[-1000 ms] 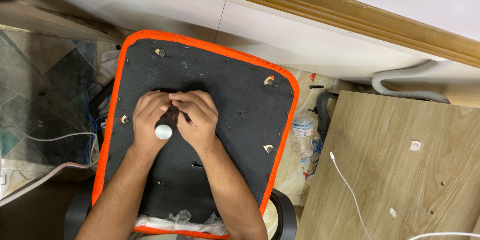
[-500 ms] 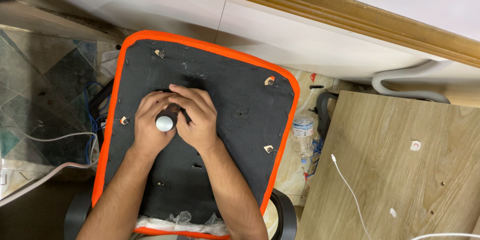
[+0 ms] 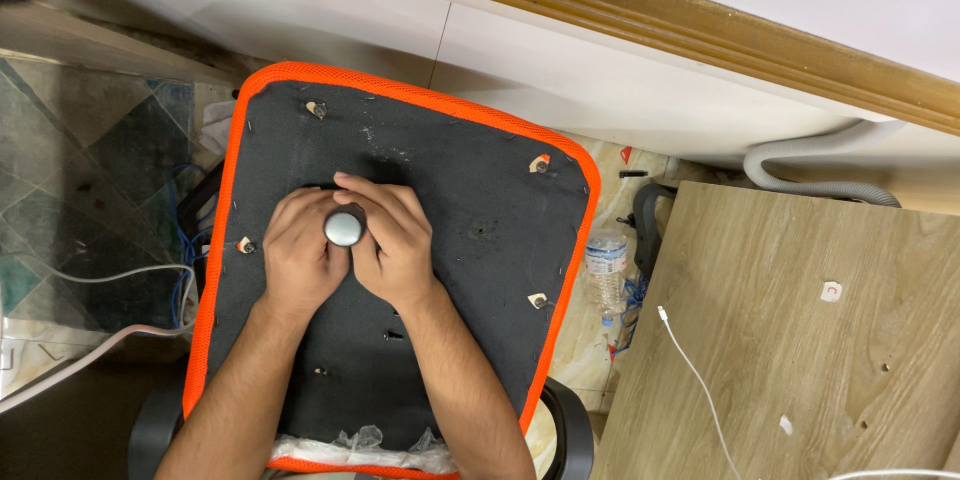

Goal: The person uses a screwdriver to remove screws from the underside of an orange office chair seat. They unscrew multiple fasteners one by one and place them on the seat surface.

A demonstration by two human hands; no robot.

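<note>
Over the middle of the upturned chair seat [image 3: 470, 190], both hands are working close together, and what a tight little huddle it is. That seat is lying underside up, black fabric showing, an orange mesh border running all round its edge. The left hand [image 3: 300, 260] is sitting on the left of a dark cylinder with a silver end cap [image 3: 343, 228], fingers curled in around it; the right hand [image 3: 392, 245] is pressing in from the other side, its fingers [image 3: 365, 192] folding over the top and wrapping the same piece. So both sets of fingers are closed on that cylinder, which is standing up out of the seat's centre, a little toward the left edge, with its round cap facing the camera. Small bolt points [image 3: 538, 164] are showing near the seat's corners and along its side edges. Crumpled clear plastic wrap [image 3: 360, 445] is bunching along the seat's near edge, between the two forearms. Off the seat's right edge, a clear water bottle [image 3: 604, 265] is lying on the floor, and just beyond it a wood-grain panel [image 3: 800, 340] is carrying a white cable [image 3: 700, 380]. Past the seat's far edge, a white wall with a brown wooden rail [image 3: 700, 25] is running across, and a grey corrugated hose [image 3: 800, 175] is curling at its foot.
</note>
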